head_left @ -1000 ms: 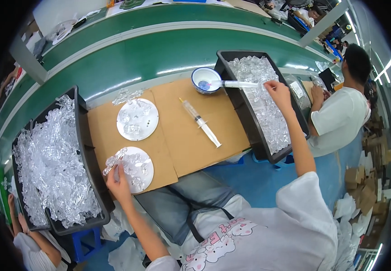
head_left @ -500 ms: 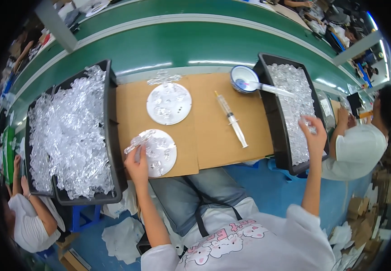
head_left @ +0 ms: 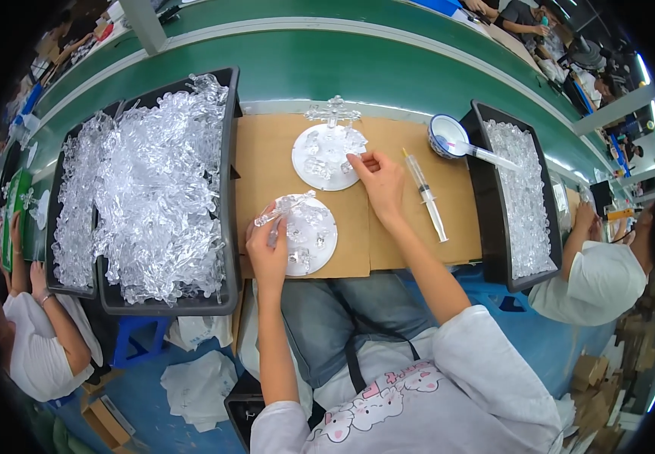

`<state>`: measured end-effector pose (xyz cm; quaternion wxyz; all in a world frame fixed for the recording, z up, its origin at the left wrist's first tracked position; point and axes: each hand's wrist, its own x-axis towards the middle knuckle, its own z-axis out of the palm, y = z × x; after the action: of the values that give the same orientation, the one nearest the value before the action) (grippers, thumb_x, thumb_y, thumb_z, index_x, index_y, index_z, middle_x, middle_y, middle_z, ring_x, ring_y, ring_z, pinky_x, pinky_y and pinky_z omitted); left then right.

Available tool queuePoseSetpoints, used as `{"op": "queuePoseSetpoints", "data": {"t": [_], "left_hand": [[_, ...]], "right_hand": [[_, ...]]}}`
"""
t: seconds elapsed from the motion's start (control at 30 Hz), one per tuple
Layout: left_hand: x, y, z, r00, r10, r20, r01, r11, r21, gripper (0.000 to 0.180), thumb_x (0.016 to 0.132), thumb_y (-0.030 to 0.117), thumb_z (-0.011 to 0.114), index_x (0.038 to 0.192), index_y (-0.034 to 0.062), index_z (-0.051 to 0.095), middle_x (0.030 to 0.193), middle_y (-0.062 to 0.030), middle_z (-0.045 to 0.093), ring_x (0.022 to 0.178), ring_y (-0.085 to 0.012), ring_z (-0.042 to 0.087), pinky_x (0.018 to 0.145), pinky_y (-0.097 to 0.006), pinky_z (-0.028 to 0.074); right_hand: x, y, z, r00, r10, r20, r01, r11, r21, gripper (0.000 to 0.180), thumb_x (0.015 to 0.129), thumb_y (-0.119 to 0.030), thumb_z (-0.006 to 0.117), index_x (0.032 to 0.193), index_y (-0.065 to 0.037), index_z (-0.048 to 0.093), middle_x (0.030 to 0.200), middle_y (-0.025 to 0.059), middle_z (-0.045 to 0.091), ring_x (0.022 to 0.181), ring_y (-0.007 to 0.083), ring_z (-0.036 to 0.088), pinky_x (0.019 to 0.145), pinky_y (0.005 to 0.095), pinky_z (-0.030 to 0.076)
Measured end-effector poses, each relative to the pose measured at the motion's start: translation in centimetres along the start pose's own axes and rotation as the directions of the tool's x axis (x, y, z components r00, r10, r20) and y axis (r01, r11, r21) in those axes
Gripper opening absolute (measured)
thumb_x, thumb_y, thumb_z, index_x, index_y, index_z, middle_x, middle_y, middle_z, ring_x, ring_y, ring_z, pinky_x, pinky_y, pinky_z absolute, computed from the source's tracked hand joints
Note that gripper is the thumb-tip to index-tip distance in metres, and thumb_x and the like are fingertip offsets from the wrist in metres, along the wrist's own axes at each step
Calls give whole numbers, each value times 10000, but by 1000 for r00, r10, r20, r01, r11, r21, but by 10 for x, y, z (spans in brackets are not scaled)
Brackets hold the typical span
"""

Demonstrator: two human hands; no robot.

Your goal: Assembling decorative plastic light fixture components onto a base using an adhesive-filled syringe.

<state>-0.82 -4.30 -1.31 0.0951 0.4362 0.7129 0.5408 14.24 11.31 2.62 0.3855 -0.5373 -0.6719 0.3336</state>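
My left hand (head_left: 268, 250) is closed on a clear plastic piece (head_left: 297, 201) with a branching shape, over the upper left part of the near white disc (head_left: 326, 240). Small clear parts stand on that disc. At the right edge of the far white disc (head_left: 320, 178), the thumb and forefinger of my right hand (head_left: 382, 184) are pinched together; whatever is between them is too small to make out. More clear parts lie on the far disc, and a clear branched piece (head_left: 332, 112) sticks out past its back edge.
Black bins of clear plastic pieces flank the cardboard (head_left: 351, 261): a large bin (head_left: 230, 250) at left, a narrower bin (head_left: 503, 246) at right. A syringe (head_left: 427, 198) lies right of my right hand. A second syringe (head_left: 494, 157) rests in a blue-and-white bowl (head_left: 439, 145). Co-workers sit on both sides.
My right hand has moved left from the right bin to the far disc. My left hand stays at the near disc with the clear piece. The whole view has shifted.
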Motion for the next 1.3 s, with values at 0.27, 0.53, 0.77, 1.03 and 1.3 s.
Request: {"op": "queuePoseSetpoints", "data": {"t": [0.27,0.53,0.77,1.03,1.3], "left_hand": [[-1,0,-3,999,47,-2,-47,999,9,206,822,116,633,955,-40,643,897,-177,633,863,-271,589,791,-328,443],[1,2,2,1000,23,1,-23,1000,-6,197,819,105,642,940,-50,642,897,-168,638,862,-243,598,788,-316,451],[-2,-3,-4,998,-57,6,57,998,-12,215,816,105,652,946,-65,635,872,-157,654,821,-182,601,765,-280,450],[2,35,-9,986,-162,-23,163,987,2,214,818,116,657,917,-70,623,841,-92,639,808,-136,567,761,-260,436],[15,99,-18,975,-220,-32,219,975,-26,220,820,132,664,920,-61,629,880,-94,646,833,-148,573,773,-256,432]], "right_hand": [[-3,12,6,987,-162,5,161,976,-149,309,761,-296,707,779,2,624,620,61,587,554,128,544,522,278,419],[-9,0,-20,991,-121,56,131,969,-209,312,789,-311,677,930,-38,621,669,66,585,608,175,569,567,302,441],[-51,15,-109,950,-312,5,272,820,-504,356,763,-174,662,1107,-114,593,965,109,597,923,270,563,802,352,454],[-56,89,-139,948,-303,95,315,937,-153,420,779,54,566,1181,-62,530,1158,112,565,853,178,607,729,277,491],[-89,9,-196,930,-138,341,-24,902,431,243,724,93,597,941,-12,623,1148,132,581,742,105,626,612,208,490]]}}
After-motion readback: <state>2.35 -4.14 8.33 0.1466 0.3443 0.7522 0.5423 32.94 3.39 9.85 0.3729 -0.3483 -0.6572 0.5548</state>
